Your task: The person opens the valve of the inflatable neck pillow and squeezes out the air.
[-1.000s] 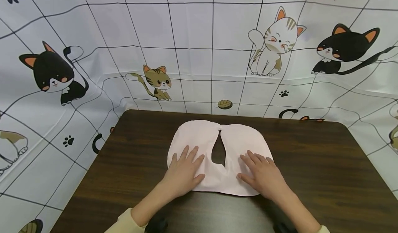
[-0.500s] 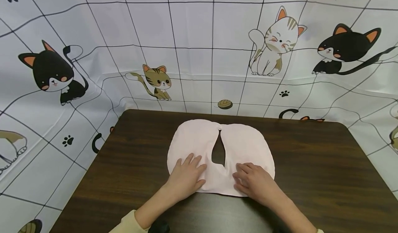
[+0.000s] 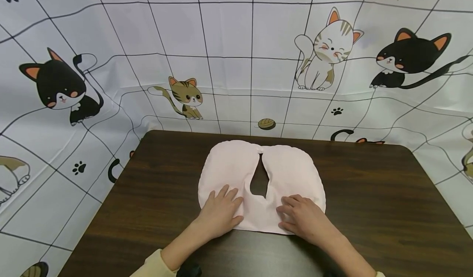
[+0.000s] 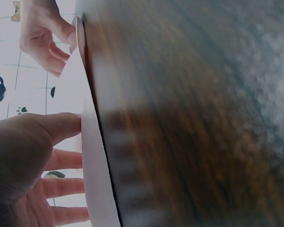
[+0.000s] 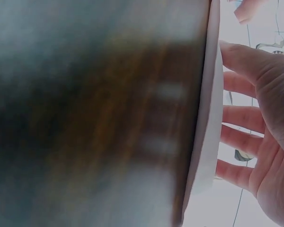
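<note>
One pale pink, two-lobed piece of soft fabric (image 3: 258, 211) is laid on the dark brown, wood-grain worktop (image 3: 369, 186), its narrow opening set in the middle and its straight edge turned toward the near side. Shallow creases can be seen around the lower end of that opening. The left lobe is touched near the straight edge by the left hand (image 3: 220, 214), fingers spread; the right lobe is touched by the right hand (image 3: 304, 218), fingers slightly bent. Nothing is grasped: each grip is left slack on top of the fabric. The step in hand appears to be a light pressing and flattening; it would be best done with flat fingers, even pressure from both sides and strokes led outward from the creases, so that the opening is not pulled askew. Behind the worktop, a white, black-gridded, cat-printed backdrop (image 3: 229, 30) is hung.
</note>
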A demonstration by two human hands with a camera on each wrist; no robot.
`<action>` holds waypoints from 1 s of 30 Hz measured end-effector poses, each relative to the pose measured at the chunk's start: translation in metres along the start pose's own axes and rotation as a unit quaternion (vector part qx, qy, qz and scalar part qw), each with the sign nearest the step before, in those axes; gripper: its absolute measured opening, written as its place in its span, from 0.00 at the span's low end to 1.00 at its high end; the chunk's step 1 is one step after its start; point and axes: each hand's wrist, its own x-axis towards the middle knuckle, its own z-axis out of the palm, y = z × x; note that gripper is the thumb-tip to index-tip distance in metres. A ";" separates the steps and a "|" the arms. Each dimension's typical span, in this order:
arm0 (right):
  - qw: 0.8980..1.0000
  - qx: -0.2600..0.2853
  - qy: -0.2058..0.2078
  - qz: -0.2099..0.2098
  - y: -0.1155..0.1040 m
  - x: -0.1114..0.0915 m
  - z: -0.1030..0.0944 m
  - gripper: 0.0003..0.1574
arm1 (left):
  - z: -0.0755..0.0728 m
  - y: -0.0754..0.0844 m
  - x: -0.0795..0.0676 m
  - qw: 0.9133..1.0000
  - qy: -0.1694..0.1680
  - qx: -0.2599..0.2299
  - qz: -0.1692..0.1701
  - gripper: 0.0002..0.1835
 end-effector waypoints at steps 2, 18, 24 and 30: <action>1.000 0.003 -0.007 0.000 -0.001 0.001 -0.002 0.18 | 0.001 -0.001 0.000 1.000 -0.004 0.001 -0.001 0.23; 0.974 0.186 -0.099 0.080 0.017 0.028 -0.030 0.21 | -0.048 -0.025 0.043 0.976 -0.182 -0.115 0.028 0.17; 0.958 0.256 -0.046 0.116 0.046 0.060 -0.035 0.25 | -0.063 -0.037 0.086 0.982 -0.102 -0.156 0.001 0.20; 0.972 0.142 0.042 0.185 0.064 0.090 -0.022 0.41 | -0.052 -0.037 0.115 0.998 0.021 -0.058 -0.001 0.20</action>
